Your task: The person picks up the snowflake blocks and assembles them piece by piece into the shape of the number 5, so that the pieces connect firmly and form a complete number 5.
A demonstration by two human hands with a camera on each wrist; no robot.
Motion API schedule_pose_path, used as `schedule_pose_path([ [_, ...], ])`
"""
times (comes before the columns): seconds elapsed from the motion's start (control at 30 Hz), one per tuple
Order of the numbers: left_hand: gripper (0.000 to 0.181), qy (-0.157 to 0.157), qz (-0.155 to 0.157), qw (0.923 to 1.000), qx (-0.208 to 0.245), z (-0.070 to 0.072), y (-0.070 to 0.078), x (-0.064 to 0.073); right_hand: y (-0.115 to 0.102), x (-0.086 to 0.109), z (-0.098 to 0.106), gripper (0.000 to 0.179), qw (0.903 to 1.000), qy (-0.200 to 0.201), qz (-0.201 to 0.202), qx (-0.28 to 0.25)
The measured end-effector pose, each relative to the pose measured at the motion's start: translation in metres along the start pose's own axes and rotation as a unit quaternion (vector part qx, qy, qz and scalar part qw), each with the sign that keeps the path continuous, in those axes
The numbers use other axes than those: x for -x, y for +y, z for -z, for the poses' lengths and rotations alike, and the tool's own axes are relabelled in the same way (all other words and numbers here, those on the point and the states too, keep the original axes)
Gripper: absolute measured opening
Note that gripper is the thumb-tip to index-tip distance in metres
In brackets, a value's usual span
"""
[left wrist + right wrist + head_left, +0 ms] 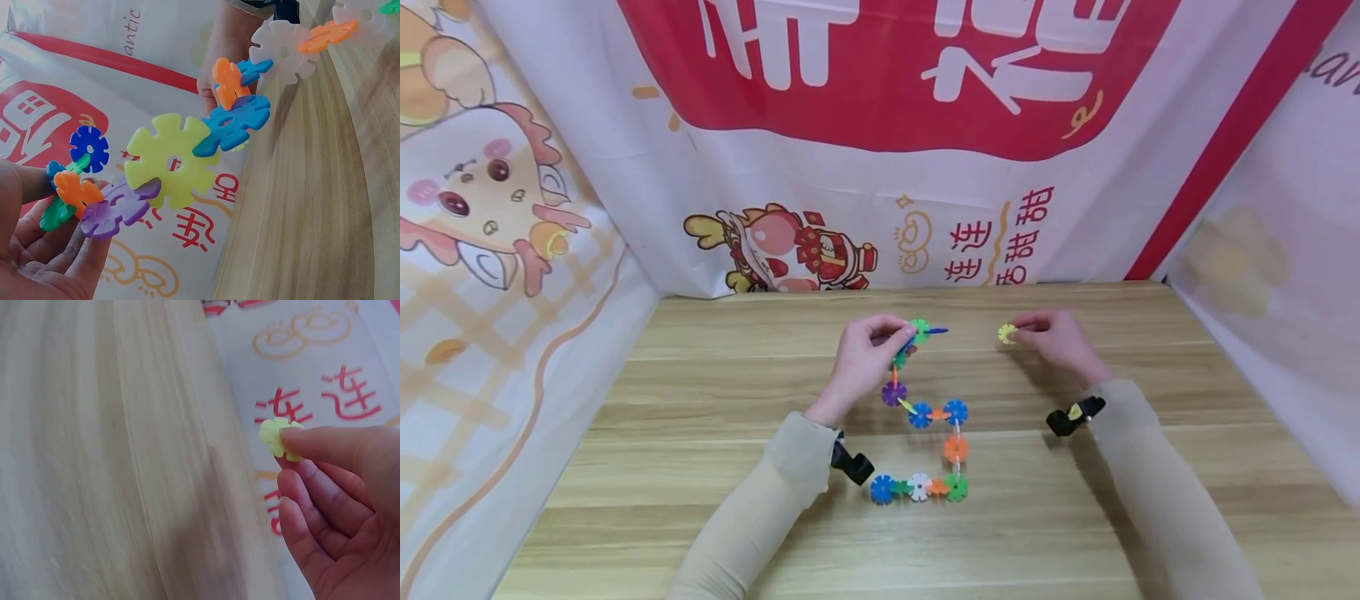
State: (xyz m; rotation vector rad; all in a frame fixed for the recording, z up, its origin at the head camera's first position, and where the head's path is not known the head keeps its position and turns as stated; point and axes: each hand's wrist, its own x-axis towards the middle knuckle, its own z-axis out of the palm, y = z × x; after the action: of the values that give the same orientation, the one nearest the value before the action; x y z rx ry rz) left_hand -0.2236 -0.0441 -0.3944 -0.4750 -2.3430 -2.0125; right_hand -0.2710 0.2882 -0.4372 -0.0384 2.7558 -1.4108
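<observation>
My left hand (pixel 868 357) pinches the far end of a chain of notched plastic discs, beside a green disc (pixel 920 331) with a dark blue disc (pixel 937 331) slotted into it edge-on. From there the chain runs down past a purple disc (pixel 894 393) and blue discs to an orange disc (pixel 956 449), then turns left along a green and a white disc (pixel 919 487) to a blue disc (pixel 883 489). In the left wrist view a yellow disc (pixel 172 161) faces the camera. Off to the right, my right hand (pixel 1060 340) pinches a loose yellow disc (pixel 275 436) between thumb and fingers.
The wooden table (pixel 715 392) ends at a printed cloth backdrop (pixel 887 225) just beyond the hands. Cloth side walls (pixel 467 375) stand at left and right. A black wrist camera (pixel 852 460) on the left arm sits close to the chain's near end.
</observation>
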Motion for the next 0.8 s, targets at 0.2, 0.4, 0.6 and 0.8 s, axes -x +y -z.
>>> schedule_pose_path([
  [0.2, 0.016, -0.003, 0.001, 1.0000, 0.007, 0.000, 0.000, 0.000, -0.017, 0.009, -0.010, 0.030, 0.9999, 0.000, 0.015, 0.002],
  [0.4, 0.017, -0.003, 0.010, 0.9999, 0.009, 0.000, -0.001, 0.000, -0.036, 0.019, -0.021, 0.027, 0.9995, -0.001, 0.021, -0.022],
  [0.6, 0.016, -0.001, 0.019, 0.9998, 0.008, -0.001, 0.000, -0.001, -0.050, 0.025, -0.029, 0.025, 0.9971, -0.004, 0.040, -0.064],
  [0.8, 0.018, -0.002, 0.021, 0.9998, 0.007, -0.001, -0.001, -0.001, -0.062, 0.029, -0.037, 0.024, 0.9937, -0.006, 0.058, -0.095],
])
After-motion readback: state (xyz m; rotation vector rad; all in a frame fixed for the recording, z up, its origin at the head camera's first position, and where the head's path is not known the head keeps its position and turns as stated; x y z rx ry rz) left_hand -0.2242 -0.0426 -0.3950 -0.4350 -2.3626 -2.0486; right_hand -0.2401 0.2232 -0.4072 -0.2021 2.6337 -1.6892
